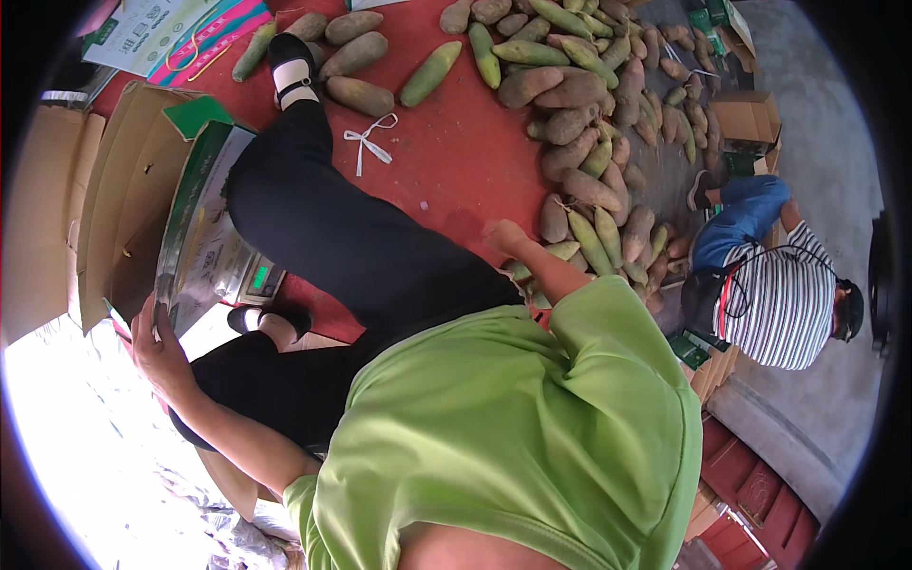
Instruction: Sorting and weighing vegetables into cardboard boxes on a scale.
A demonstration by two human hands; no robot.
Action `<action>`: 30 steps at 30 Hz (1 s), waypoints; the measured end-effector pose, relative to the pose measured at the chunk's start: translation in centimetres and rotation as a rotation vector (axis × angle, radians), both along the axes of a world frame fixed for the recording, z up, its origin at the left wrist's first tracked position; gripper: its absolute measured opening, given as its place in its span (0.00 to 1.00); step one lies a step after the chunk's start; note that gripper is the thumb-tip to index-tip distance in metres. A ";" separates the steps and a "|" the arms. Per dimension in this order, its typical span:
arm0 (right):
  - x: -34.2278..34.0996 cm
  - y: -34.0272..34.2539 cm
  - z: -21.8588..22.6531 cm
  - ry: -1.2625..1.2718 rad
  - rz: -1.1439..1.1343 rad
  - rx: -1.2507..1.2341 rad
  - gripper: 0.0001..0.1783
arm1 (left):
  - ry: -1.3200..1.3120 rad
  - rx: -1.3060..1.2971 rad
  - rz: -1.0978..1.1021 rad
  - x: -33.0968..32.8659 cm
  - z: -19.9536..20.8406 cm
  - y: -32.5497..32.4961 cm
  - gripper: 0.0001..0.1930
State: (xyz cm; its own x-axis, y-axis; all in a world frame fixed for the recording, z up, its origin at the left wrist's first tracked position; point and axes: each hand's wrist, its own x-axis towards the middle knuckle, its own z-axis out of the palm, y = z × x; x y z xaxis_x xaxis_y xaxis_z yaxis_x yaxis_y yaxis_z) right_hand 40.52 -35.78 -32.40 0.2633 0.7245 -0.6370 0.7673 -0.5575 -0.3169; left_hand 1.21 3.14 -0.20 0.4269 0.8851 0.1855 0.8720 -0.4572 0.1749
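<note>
My left hand [161, 356] has its fingers at the near edge of a tall white-and-green carton [207, 214], gripping its edge. A scale with a lit green display [259, 277] sits beside that carton, partly hidden by my leg. My right hand [503, 236] is over the red floor at the left edge of a large pile of long, thick root vegetables [591, 188], some green and some dusty brown. Its fingers are blurred and turned away, so I cannot make out whether they hold anything.
Loose root vegetables [359, 96] lie near my forward foot. A white tied strip [370, 144] lies on the red floor [446, 180]. Brown cardboard [128, 204] stands at the left. At the right a person in a striped shirt [784, 304] crouches by the pile, near an open box [747, 118].
</note>
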 end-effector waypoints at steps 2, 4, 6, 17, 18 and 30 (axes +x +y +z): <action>0.2 -0.8 0.9 -0.037 0.023 -0.103 0.14 | 0.010 0.015 -0.013 -0.7 -0.4 0.3 0.11; 1.0 -2.1 1.6 -0.021 -0.047 -0.048 0.14 | 0.019 0.029 -0.024 -1.3 -0.7 0.4 0.11; 2.5 -3.4 1.5 0.003 -0.127 -0.133 0.14 | 0.021 0.027 0.018 -1.3 -0.9 0.5 0.10; 9.7 -8.7 6.4 -0.573 -0.804 -0.071 0.12 | 0.013 0.030 0.051 -0.5 -1.0 0.2 0.10; 10.2 -7.2 7.7 -0.715 -0.693 -0.081 0.15 | 0.031 0.040 0.066 -0.8 -0.9 0.1 0.10; 14.3 -1.9 10.2 -0.704 -0.351 -0.485 0.30 | 0.076 0.046 0.074 0.3 0.2 -0.8 0.09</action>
